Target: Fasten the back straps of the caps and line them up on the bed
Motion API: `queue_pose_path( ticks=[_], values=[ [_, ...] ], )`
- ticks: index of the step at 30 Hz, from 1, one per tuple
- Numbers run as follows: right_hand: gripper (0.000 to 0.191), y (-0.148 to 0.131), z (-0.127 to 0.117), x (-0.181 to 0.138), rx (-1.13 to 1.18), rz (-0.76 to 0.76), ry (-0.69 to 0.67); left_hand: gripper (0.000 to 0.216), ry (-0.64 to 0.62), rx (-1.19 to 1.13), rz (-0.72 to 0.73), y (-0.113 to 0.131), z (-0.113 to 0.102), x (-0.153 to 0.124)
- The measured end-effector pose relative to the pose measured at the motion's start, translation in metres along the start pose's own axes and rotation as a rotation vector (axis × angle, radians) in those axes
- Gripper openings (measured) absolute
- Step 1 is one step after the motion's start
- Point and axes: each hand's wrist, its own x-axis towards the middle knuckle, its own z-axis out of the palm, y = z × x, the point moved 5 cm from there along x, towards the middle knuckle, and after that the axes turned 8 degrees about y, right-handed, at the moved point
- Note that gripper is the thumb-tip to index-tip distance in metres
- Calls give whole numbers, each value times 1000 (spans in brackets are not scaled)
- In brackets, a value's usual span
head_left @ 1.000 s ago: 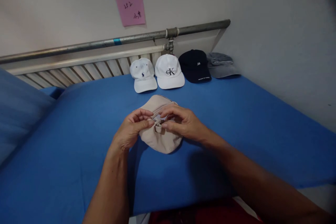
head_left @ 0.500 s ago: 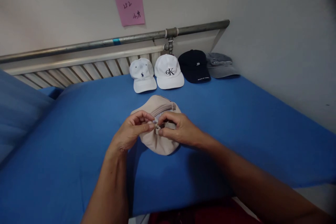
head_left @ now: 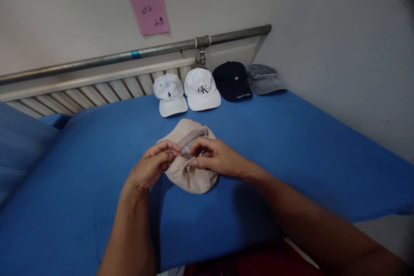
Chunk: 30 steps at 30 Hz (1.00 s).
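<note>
Head view: your left hand [head_left: 149, 170] pinches the beige cap [head_left: 190, 168] at its back strap and your right hand [head_left: 215, 159] pinches the same strap — the cap sits mid-bed on the blue sheet [head_left: 291, 146]. Open sheet lies on both sides; four caps [head_left: 202, 89] line the far edge — well apart.

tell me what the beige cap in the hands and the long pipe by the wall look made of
Beige cap: soft woven cloth, probably cotton twill; matte, and it creases and bunches where the left hand and right hand pinch its back strap.
Pipe: metal, likely galvanized steel; dull grey with a faint sheen, a threaded-looking coupling and a blue tape band.
</note>
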Motion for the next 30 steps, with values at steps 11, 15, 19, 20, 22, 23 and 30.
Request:
queue_pose_path(
  ticks=[11, 15, 19, 20, 22, 23, 30],
  values=[
    [15, 4, -1, 2, 58, -15, 38, 25, -152, 62, 7, -4, -2, -1],
    [12, 0, -3, 3, -15, -79, 106, 26, -150, 78, -1, -3, -2, 0],
    [10, -1, -4, 3, -103, -165, 164, 22, -107, 86, 17, -2, -3, 1],
    [11, -1, -4, 3, -120, -180, 163, 21, -104, 83, 27, -2, -4, 1],
    [12, -3, -4, 3, -148, -203, 154, 21, -113, 69, 39, -2, -5, 1],
    [12, -5, -4, 2, -159, -210, 148, 22, -120, 54, 42, -2, -5, 1],
    [11, -20, -3, -5, -236, -377, 105, 20, -157, -6, 98, 3, -1, -4]
  ],
)
